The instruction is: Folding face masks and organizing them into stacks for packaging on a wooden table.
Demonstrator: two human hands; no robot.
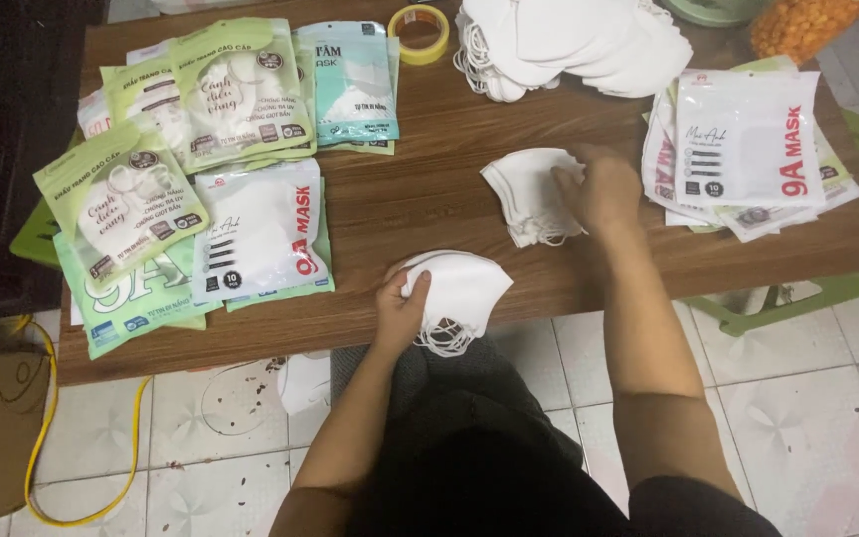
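Here, left hand [402, 303] curled shut around a small stack of white face masks [461, 290] at the near edge of the wooden table [420, 189], right hand [603, 189] fingers bent, pinching a second mask stack [524, 194] mid-table.

Home packing spot: low table [429, 199], tiled floor [827, 398].

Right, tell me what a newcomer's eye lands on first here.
First, the two hands on the brown wooden table: the left hand grips a stack of white folded face masks at the near edge, and the right hand rests on a second white mask stack mid-table. Next, green and white mask packets fanned out on the left.
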